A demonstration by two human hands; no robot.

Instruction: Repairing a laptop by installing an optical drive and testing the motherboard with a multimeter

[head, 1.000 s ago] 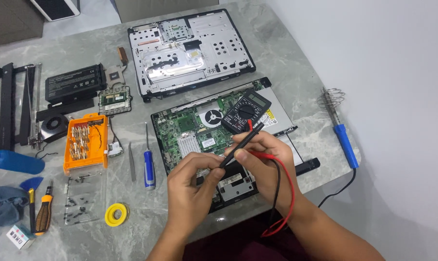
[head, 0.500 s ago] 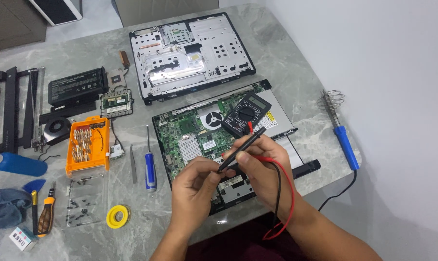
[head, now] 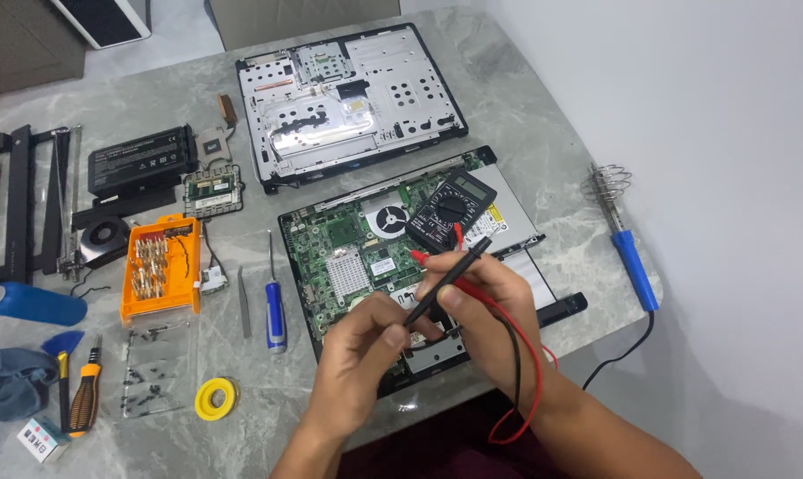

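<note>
Grey marble table (head: 525, 98). Opened laptop base, motherboard (head: 348, 257) exposed; black multimeter (head: 451, 211) resting on it. Left hand (head: 361, 355) and right hand (head: 481, 297) meet over the board's near edge, right gripping black probe (head: 450, 279) and red probe (head: 423, 258) (leads loop toward the wrist). Blue screwdriver (head: 275, 312), orange bit case (head: 161, 266), yellow tape roll (head: 216, 398) left; soldering iron (head: 630, 253) right.

The grey marbled surface (head: 525, 98) carries an opened laptop base (head: 348, 257), its detached cover (head: 348, 102), a battery (head: 141, 160) — plus an orange bit case (head: 160, 266), blue screwdriver (head: 275, 306) and soldering iron (head: 627, 239).
</note>
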